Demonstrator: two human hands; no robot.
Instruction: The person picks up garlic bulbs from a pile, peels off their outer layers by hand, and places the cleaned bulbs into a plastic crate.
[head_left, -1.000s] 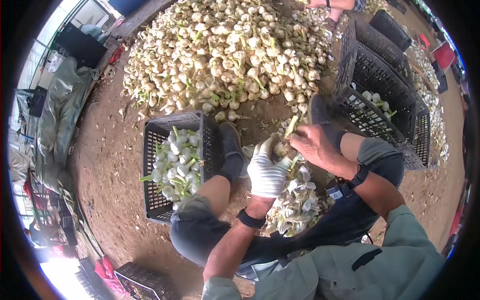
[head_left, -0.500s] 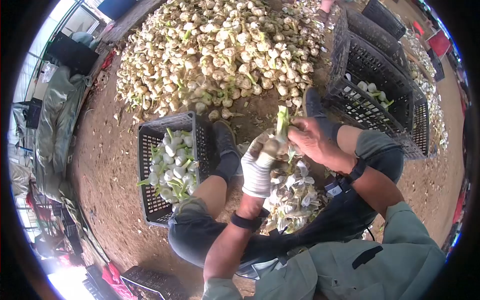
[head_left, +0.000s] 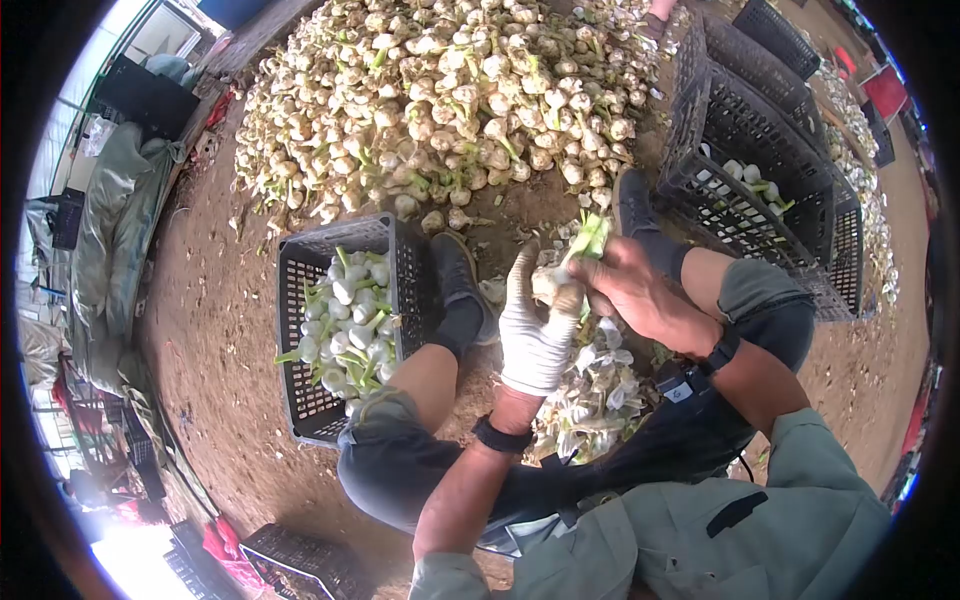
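Note:
A garlic bulb (head_left: 547, 285) with a short green stem (head_left: 590, 237) is held in front of my body, between both hands. My left hand (head_left: 536, 342), in a white glove with soiled fingertips, has its thumb and fingers around the bulb. My bare right hand (head_left: 640, 297) is closed on the base of the stem and the skin there. Below them, a heap of peeled garlic skins (head_left: 592, 400) lies between my legs. To the left stands a black crate (head_left: 288, 330) of cleaned white garlic bulbs (head_left: 350, 325) with green stems.
A large pile of unpeeled garlic (head_left: 430, 110) covers the ground ahead. Black crates (head_left: 745, 160) stand at the right, one with a few white bulbs inside. Another crate (head_left: 300, 560) sits at the lower left. A person's foot (head_left: 650, 27) shows beyond the pile.
My left hand has opened its grip somewhat, its fingers now reaching up around the bulb. The bulb and stem have tilted to the right, and the stem leans over my right hand.

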